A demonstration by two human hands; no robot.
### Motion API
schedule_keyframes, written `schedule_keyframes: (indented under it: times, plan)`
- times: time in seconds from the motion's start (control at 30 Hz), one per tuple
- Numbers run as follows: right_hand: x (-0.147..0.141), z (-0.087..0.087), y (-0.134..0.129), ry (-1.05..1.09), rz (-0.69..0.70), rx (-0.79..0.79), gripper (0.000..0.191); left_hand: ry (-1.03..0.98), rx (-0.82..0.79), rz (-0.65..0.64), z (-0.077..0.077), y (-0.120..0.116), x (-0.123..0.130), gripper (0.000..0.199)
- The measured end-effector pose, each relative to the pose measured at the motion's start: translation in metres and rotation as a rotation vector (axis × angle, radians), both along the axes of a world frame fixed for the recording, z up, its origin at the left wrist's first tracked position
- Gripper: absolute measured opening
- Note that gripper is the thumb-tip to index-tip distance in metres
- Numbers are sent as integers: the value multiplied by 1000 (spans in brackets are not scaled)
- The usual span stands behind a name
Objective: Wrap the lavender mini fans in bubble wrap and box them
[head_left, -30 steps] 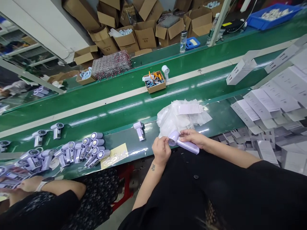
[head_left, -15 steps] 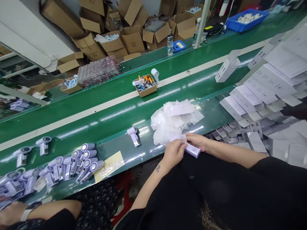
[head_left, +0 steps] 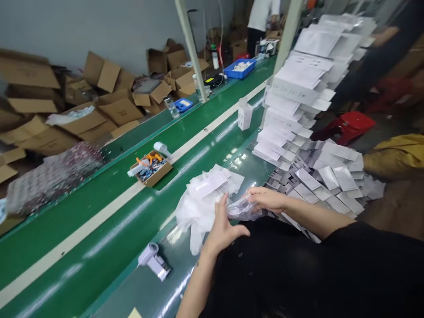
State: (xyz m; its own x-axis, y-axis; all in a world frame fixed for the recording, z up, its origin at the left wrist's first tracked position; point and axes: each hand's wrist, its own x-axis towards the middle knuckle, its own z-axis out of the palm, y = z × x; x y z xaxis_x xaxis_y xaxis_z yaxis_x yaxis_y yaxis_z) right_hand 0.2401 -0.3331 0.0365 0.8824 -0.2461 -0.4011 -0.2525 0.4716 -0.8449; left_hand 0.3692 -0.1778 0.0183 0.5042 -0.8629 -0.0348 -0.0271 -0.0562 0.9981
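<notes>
Over the table (head_left: 124, 293), toward five o'clock in your view, the wrapped bundle (head_left: 241, 212) should handle as light, its film soft and slippery; support its full length, gripping through the wrap without squeezing hard. Your right hand (head_left: 266, 198) pinches its three o'clock end; your left hand (head_left: 222, 227), released, spreads its thumb and fingers by the nine o'clock end, though contact is unclear. White bags (head_left: 188, 212) lie toward ten o'clock from it. The bundle looks crinkled, clear and greyish lilac, with small, bright glints along the folds.
</notes>
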Motion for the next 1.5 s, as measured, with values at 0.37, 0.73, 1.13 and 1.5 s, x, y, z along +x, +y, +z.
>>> schedule_keyframes:
  times: [0.37, 0.73, 1.13, 1.5]
  plan:
    - [-22, -74, -186, 251, -1098, -101, 75, -8, 211, 105, -16, -61, 1, 26]
    - [-22, -123, -176, 354, -1306, -436, 35, 149, 232, 339, -13, -67, 19, 31]
    - [-7, -121, -145, -24, -279, -1356, 45, 299, -44, 414, -5, -179, 35, 33]
    - [30, -150, -123, -167, -339, -1427, 37, -1270, 264, 171, 8, -184, 43, 11]
